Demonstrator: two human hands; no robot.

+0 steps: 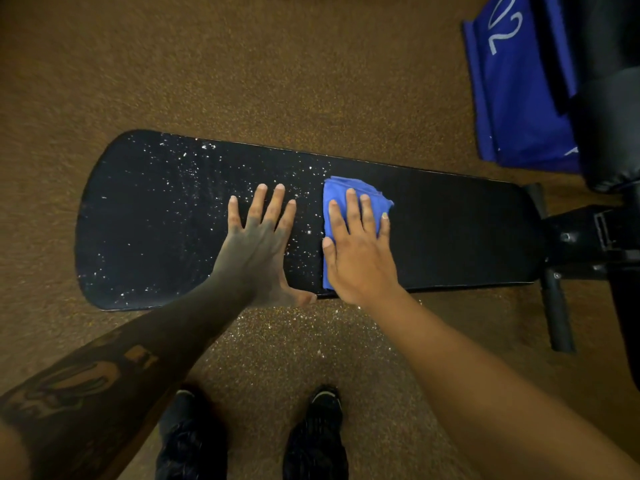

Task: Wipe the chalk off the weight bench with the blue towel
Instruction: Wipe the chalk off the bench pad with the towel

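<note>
The black weight bench (450, 230) lies across the view, wide end to the left. White chalk specks (180, 188) cover its left half; the right half looks clean. My right hand (360, 251) presses flat on the folded blue towel (341, 192) near the middle of the pad. My left hand (259, 244) rests flat on the pad just left of the towel, fingers spread, holding nothing.
Brown speckled floor (242, 64) surrounds the bench, with chalk dust (311, 323) scattered on it by the near edge. The bench's black frame and foot bar (557, 306) stick out at right. A blue bag (519, 81) lies at top right. My shoes (322, 410) stand below.
</note>
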